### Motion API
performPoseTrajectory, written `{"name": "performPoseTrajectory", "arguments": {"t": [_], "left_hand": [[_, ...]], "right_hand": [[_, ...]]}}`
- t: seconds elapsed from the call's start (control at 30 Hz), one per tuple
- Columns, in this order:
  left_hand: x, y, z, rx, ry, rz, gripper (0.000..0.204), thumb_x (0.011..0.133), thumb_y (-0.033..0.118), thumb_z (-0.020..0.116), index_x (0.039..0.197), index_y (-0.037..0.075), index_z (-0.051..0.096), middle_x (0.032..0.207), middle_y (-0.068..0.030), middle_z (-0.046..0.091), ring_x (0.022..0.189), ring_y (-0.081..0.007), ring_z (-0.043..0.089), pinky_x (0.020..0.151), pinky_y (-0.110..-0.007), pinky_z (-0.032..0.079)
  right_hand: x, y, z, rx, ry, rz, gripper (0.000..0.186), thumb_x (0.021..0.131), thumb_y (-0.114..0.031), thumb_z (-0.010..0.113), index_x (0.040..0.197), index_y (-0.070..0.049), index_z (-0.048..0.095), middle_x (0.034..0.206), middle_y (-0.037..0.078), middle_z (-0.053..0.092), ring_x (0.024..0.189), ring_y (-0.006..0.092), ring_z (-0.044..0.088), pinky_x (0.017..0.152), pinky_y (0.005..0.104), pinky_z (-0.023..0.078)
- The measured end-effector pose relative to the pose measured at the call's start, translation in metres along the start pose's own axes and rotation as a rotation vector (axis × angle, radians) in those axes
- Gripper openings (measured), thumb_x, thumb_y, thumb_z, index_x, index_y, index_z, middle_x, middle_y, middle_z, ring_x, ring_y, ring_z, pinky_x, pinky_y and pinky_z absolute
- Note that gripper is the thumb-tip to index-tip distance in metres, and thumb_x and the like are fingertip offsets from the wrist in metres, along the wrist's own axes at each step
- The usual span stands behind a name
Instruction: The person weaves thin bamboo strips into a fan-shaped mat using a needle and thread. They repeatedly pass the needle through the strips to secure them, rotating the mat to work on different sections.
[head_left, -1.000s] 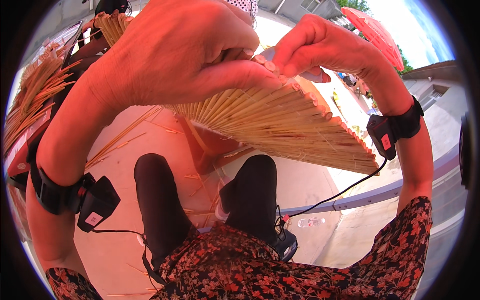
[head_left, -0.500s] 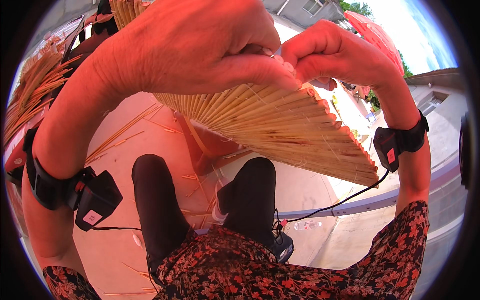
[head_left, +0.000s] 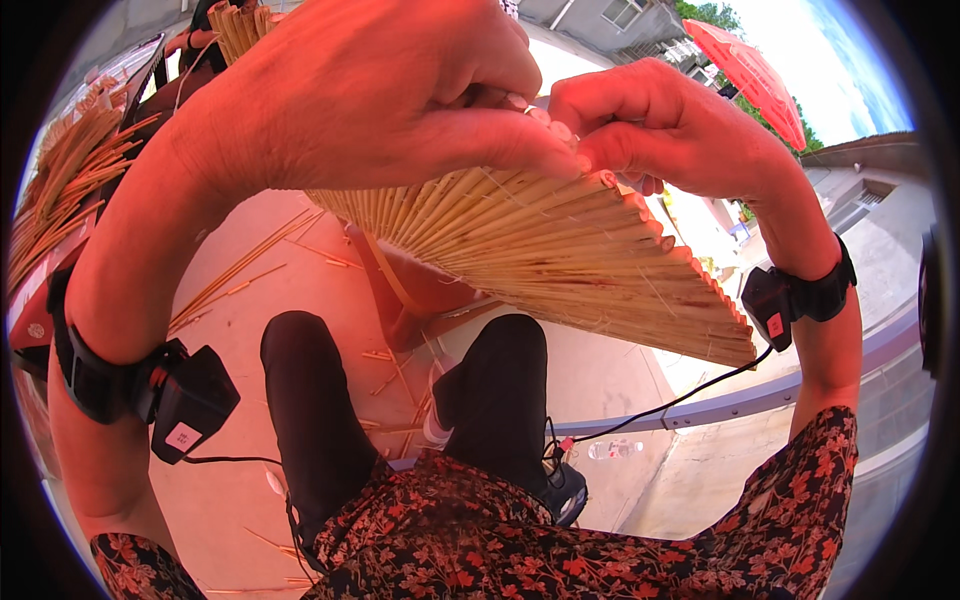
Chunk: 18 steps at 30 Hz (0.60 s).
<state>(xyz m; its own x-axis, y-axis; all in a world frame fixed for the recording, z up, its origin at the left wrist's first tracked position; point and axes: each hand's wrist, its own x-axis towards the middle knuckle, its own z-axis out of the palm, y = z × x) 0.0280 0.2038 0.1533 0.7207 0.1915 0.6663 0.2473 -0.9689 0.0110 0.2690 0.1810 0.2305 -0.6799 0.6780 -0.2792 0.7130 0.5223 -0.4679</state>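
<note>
A mat of pale stalks (head_left: pixel 560 255), laid side by side and crossed by thin threads, hangs in front of me above my knees. My left hand (head_left: pixel 400 110) is closed over its upper edge, thumb pressed along the stalk ends (head_left: pixel 545 122). A small shiny bit shows by the left fingertips; I cannot tell what it is. Close to its right, my right hand (head_left: pixel 680 130) is pinched at the mat's edge, its fingertips almost meeting the left thumb. Whatever lies between the right fingers is hidden.
Loose stalks (head_left: pixel 235 270) lie on the floor at left, and a heap of stalks (head_left: pixel 70 195) stands farther left. A dark cable (head_left: pixel 690 395) runs from my right wrist device (head_left: pixel 775 300). A clear bottle (head_left: pixel 615 450) lies right of my knees. A red parasol (head_left: pixel 750 75) stands far right.
My right hand has dropped slightly and its fingers have curled in nearer the mat's edge. My left hand has shifted a little to the left, still gripping the mat.
</note>
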Motion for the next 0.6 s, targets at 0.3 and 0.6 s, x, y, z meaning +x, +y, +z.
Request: {"name": "performPoseTrajectory", "arguments": {"t": [0.3, 0.6], "left_hand": [[-0.002, 0.002, -0.003, -0.011, 0.022, 0.023, 0.044, 0.084, 0.033, 0.082, 0.072, -0.001, 0.058, 0.067, -0.0077, 0.046, 0.056, -0.0249, 0.047, 0.054, -0.038, 0.034], [-0.005, 0.043, -0.01, -0.027, -0.003, 0.005, 0.041, 0.081, 0.039, 0.082, 0.077, 0.002, 0.065, 0.067, -0.0054, 0.049, 0.054, -0.0237, 0.051, 0.05, -0.036, 0.036]], "right_hand": [[0.001, 0.008, 0.006, -0.027, 0.071, -0.14, 0.01, 0.095, -0.007, 0.063, 0.099, -0.001, 0.068, 0.078, -0.001, 0.06, 0.073, 0.0075, 0.052, 0.069, 0.0253, 0.046], [-0.013, -0.004, 0.035, -0.178, 0.17, -0.269, 0.006, 0.089, 0.003, 0.068, 0.094, 0.0, 0.072, 0.082, 0.007, 0.07, 0.075, 0.0134, 0.068, 0.068, 0.0293, 0.052]]}}
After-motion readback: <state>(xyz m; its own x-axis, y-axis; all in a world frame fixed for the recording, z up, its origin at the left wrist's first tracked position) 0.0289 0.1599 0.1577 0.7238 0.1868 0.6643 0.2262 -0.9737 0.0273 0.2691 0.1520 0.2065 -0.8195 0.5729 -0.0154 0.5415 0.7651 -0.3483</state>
